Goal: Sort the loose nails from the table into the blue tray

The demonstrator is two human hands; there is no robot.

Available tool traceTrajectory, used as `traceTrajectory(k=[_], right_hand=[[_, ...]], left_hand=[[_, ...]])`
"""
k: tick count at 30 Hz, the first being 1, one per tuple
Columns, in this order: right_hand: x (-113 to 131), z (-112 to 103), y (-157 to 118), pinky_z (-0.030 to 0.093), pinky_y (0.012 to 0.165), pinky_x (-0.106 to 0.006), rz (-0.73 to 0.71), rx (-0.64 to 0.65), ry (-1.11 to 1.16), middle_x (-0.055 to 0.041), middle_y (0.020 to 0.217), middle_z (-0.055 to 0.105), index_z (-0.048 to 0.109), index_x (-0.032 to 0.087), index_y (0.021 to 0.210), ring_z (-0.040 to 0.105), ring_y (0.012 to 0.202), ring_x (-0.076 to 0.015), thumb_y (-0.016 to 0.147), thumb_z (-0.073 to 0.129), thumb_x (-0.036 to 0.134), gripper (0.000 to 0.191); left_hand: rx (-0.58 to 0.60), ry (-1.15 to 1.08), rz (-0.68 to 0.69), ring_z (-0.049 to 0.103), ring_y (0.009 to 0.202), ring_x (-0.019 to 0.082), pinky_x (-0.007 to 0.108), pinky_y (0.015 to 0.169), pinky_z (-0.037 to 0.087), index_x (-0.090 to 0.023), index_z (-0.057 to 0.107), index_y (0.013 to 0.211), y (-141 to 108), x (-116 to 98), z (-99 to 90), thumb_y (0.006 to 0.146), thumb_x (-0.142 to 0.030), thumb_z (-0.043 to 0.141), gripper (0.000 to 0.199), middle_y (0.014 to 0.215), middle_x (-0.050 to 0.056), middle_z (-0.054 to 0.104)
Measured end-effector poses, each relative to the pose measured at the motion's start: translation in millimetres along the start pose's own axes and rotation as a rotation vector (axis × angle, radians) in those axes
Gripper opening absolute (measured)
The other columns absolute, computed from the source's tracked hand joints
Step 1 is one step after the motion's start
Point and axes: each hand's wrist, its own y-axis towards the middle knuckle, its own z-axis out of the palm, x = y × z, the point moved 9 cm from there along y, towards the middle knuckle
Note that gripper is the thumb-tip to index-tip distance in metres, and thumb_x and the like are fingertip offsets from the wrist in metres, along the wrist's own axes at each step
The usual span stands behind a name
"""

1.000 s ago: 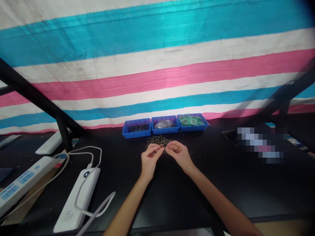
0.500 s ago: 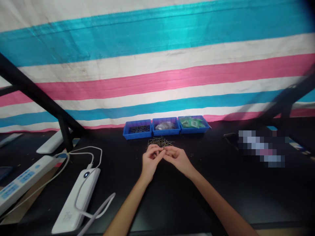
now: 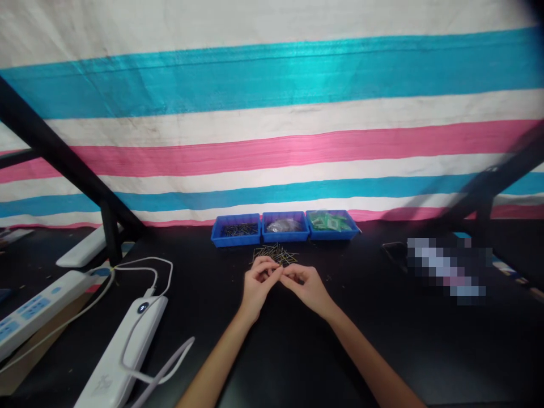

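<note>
My left hand (image 3: pixel 257 285) and my right hand (image 3: pixel 309 288) meet fingertip to fingertip just in front of a loose pile of screws (image 3: pixel 275 253) on the black table (image 3: pixel 293 357). Both hands are closed in a pinch. Whatever sits between the fingertips is too small and too covered to make out. Behind the pile, three blue bins stand side by side. Dark screws lie in the left bin (image 3: pixel 236 240), clear plastic bags in the middle bin (image 3: pixel 285 235), and green-tinted packets in the right bin (image 3: pixel 334 233).
At left lie a white power bank (image 3: pixel 123 351) with a looped cable (image 3: pixel 170 368) and a white power strip (image 3: pixel 42 309). Black frame bars (image 3: pixel 63 153) slant on both sides. A striped sheet (image 3: pixel 272 130) hangs behind. A dark phone-like object (image 3: pixel 395 255) lies at right.
The camera view has tilted up slightly, so the scene sits lower. My hands stay together in front of the pile, with only slight finger movement.
</note>
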Motion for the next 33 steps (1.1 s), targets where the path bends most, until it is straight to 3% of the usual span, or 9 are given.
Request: traceTrajectory(k=[11,16,22,27,33], right_hand=[[0,-17,0,0.038,0.051,-0.024,0.024,-0.158,0.034,-0.0010,0.061,0.061,0.067,0.017,0.070,0.048,0.053,-0.0100,0.073,0.061,0.037,0.021],[-5,-26,0,0.040,0.053,-0.025,0.043,-0.234,0.053,-0.0009,0.060,0.060,0.067,0.017,0.071,0.049,0.053,-0.0105,0.072,0.062,0.036,0.019],[2,-23,4,0.039,0.053,-0.024,-0.054,-0.166,0.047,-0.0011,0.067,0.057,0.067,0.019,0.068,0.048,0.058,-0.0101,0.071,0.064,0.036,0.018],[0,-21,4,0.041,0.057,-0.025,-0.045,-0.142,0.067,-0.0021,0.071,0.056,0.068,0.019,0.073,0.050,0.063,-0.0112,0.073,0.062,0.036,0.018],[-7,-19,3,0.039,0.056,-0.024,-0.026,-0.174,0.066,-0.0021,0.072,0.056,0.069,0.018,0.077,0.049,0.062,-0.0102,0.074,0.061,0.033,0.018]], left_hand=[[-0.014,-0.032,0.011,0.050,0.080,0.012,0.021,0.066,0.041,-0.018,0.064,0.071,3,-6,-4.7,0.070,-0.028,0.067,0.010,0.092,0.003,0.050],[0.104,0.067,0.025,0.047,0.068,0.009,0.021,0.058,0.038,-0.018,0.065,0.072,2,-6,7.0,0.070,-0.028,0.067,0.010,0.090,0.003,0.050],[0.227,0.196,0.039,0.045,0.062,0.008,0.019,0.048,0.032,-0.017,0.067,0.074,-1,-3,21.0,0.070,-0.029,0.066,0.013,0.088,0.004,0.052],[0.196,0.159,0.054,0.046,0.064,0.009,0.020,0.049,0.034,-0.018,0.067,0.075,2,-2,15.7,0.070,-0.029,0.066,0.012,0.087,0.004,0.052],[0.025,0.005,-0.001,0.045,0.064,0.009,0.021,0.053,0.033,-0.016,0.067,0.069,6,-2,-3.9,0.066,-0.031,0.069,0.015,0.081,0.003,0.053]])
